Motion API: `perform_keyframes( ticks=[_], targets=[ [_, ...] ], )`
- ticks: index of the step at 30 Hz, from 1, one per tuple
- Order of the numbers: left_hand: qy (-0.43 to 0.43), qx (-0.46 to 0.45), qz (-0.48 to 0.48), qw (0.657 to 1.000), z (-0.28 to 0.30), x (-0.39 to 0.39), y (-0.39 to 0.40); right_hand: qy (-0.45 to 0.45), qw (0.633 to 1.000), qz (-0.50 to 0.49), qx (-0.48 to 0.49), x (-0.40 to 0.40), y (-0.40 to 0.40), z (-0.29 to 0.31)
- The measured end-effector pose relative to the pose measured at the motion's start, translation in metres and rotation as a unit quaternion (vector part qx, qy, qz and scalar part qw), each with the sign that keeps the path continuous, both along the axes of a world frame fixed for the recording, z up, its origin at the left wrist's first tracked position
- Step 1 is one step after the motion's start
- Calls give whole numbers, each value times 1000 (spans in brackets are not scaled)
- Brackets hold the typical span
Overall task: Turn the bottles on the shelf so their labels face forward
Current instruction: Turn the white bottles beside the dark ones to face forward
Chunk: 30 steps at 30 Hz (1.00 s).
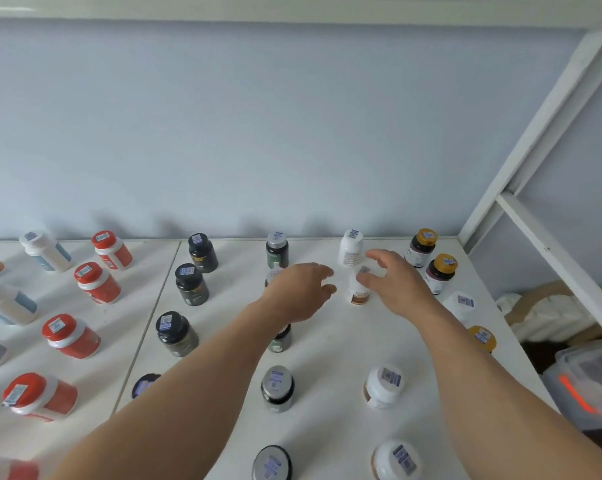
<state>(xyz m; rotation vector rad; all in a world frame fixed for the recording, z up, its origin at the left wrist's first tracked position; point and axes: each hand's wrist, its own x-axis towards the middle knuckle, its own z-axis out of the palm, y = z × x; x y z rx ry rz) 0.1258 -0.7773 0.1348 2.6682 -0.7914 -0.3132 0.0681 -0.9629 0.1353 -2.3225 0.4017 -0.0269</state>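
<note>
Presently we log one white bottle (358,289), second from the back in its column on the shelf (327,344), as the item in hand. It stands upright, long axis vertical, its barcode-stickered cap toward us.

Our right hand (393,282) is on it: fingers curled over the cap from the bottle's right, thumb arched above; blur hides how firm the hold is. Our left hand (303,292) hovers just left of the bottle, fingers loosely bent, holding nothing, not touching it. The right hand is the nearer, so we judge the twist about the vertical axis falls to it.

Materials: smooth white plastic body, rounded shoulders, brown band low on the label.

Around the bottle: a like white bottle (351,249) just behind; gold-capped dark bottles (440,271) to its right; green bottle (277,251) behind-left; black bottles (191,285) further left; red-capped bottles (98,282) well left.
</note>
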Motion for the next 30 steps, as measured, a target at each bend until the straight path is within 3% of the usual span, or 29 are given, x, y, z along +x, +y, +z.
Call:
perform_keyframes(
  ticks=[11, 23, 30],
  targets=[
    [131, 63, 55, 988, -31, 3, -57, 85, 989, 109, 47, 29, -35, -29],
    [253, -25, -11, 967, -22, 28, -59, 42, 994, 85, 63, 34, -53, -6],
    [327, -59, 8, 943, -18, 33, -52, 57, 994, 74, 50, 40, -48, -1]
  ],
)
